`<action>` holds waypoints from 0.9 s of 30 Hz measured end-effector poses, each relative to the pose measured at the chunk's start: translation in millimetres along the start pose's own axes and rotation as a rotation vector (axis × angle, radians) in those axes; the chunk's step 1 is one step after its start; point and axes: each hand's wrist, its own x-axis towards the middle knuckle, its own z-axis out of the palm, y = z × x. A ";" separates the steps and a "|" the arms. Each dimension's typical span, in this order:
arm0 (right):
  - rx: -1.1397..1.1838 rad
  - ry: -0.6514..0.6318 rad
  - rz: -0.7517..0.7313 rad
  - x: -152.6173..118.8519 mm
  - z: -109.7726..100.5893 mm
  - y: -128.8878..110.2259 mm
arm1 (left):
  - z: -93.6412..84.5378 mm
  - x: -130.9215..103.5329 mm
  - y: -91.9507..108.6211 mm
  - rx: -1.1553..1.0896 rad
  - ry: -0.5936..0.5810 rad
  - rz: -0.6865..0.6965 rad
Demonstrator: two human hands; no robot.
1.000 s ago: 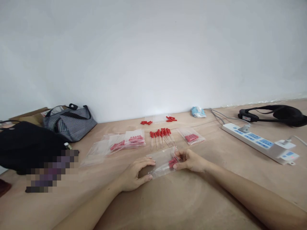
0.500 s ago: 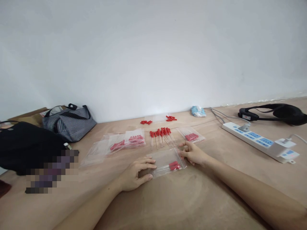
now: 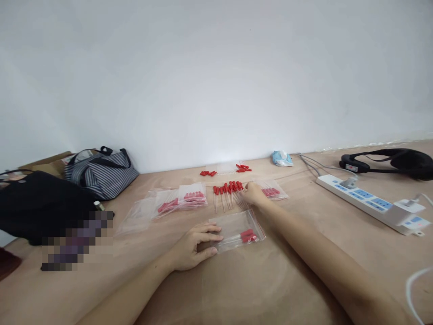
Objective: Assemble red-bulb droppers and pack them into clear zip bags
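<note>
A clear zip bag lies in front of me with red-capped clear droppers inside. My left hand rests with fingers apart at the bag's left edge, fingertips touching it. Beyond the bag is a row of several loose red-topped droppers. At the right end of that row is my right hand, its fingers drawn together at the droppers; whether it grips one is too small to make out. Filled bags lie to the left and to the right.
More red pieces lie near the wall beside a blue-and-white packet. On the right are a power strip with cords and a black strapped item. A striped bag and a black bag sit on the left.
My right hand has left the right edge of the front bag and moved away from me to the dropper row. My left hand stays at the bag's left edge.
</note>
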 end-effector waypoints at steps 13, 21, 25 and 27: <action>0.031 -0.097 0.082 5.4 -2.8 7.1 | -0.6 0.6 2.0 0.000 0.001 -0.010; 0.174 -0.103 0.022 -15.9 -27.3 17.6 | 0.8 0.1 0.0 -0.008 0.008 0.006; 0.531 -0.184 -0.075 -43.7 -36.1 33.1 | 1.2 0.5 -1.2 -0.013 0.013 0.005; 0.722 -0.182 -0.088 -58.0 -34.8 40.4 | 1.2 0.6 -1.4 -0.016 0.012 0.005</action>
